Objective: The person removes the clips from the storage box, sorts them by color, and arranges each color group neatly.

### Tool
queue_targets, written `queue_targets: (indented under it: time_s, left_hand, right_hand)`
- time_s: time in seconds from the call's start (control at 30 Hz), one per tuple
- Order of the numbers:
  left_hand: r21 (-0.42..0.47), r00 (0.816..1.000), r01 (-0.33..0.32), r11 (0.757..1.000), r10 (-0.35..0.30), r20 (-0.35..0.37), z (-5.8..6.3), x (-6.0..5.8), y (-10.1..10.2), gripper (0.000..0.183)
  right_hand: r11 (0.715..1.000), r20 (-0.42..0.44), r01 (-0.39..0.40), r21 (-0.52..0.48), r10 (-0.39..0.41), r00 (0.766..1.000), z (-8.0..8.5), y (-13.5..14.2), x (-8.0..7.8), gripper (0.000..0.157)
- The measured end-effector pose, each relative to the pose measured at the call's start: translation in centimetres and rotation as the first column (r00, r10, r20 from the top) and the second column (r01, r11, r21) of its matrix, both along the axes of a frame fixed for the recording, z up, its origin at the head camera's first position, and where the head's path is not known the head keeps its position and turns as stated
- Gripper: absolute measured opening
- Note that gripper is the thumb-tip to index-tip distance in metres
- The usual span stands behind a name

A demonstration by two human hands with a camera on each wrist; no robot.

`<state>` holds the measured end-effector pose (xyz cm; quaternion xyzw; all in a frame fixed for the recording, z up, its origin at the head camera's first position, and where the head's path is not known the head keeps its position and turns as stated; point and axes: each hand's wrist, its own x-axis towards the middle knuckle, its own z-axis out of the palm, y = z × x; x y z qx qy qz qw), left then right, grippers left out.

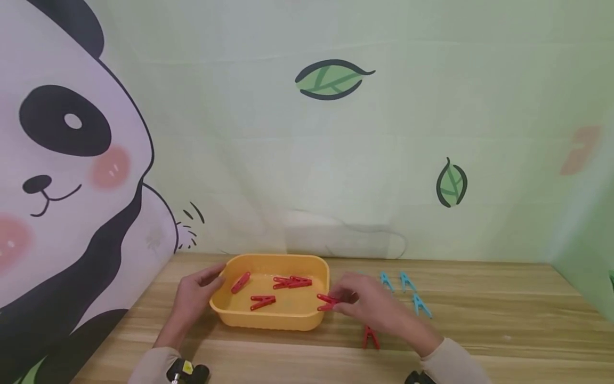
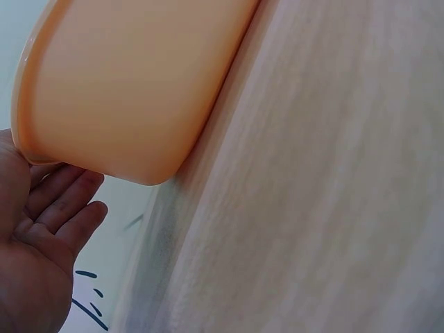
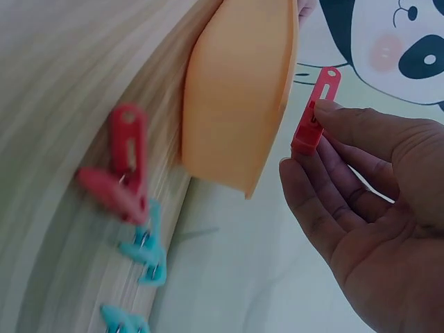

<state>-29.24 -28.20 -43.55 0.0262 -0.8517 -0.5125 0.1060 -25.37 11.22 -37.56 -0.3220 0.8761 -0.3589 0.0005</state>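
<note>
A yellow plastic basin stands on the table with several red clothespins lying in it. At its left end is my left hand, fingers loosely extended against the outside near the rim; the left wrist view shows this hand beside the basin wall. Over the right rim, my right hand pinches a red clothespin between thumb and fingers. The right wrist view has the same clothespin upright above the fingertips, with the basin side beyond it.
Another red clothespin lies on the wooden table just below my right forearm. Several blue clothespins are spread to the right of that hand. A cloth backdrop with a panda and leaves rises behind the table.
</note>
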Motion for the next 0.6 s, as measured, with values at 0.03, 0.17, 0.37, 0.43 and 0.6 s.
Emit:
queue_targets:
  time_s: [0.03,0.17,0.37,0.43,0.6]
  left_hand:
    - [0.003,1.0,0.001,1.0,-0.001,-0.001,0.0,0.0,0.0,0.042]
    - [0.004,1.0,0.0,1.0,0.0,-0.004,0.0,0.0,0.1,0.042]
    - [0.009,1.0,0.0,1.0,0.0,0.005,0.1,0.0,0.1,0.042]
    - [0.006,1.0,0.001,1.0,-0.001,0.0,0.0,0.0,0.1,0.042]
    - [-0.004,1.0,0.002,1.0,-0.002,-0.002,0.0,0.0,0.1,0.043]
  right_hand:
    - [1.0,-0.001,-0.006,-0.006,0.006,1.0,-0.1,0.4,0.0,0.01]
    - [1.0,-0.01,-0.019,-0.008,0.019,1.0,-0.2,1.9,0.3,0.011]
    - [1.0,-0.009,-0.021,0.004,0.021,1.0,-0.5,3.5,0.7,0.011]
    - [1.0,-0.013,-0.029,-0.007,0.029,0.999,-0.7,4.1,0.8,0.01]
    - [0.999,-0.021,-0.043,-0.027,0.042,0.999,-1.3,5.8,0.9,0.011]
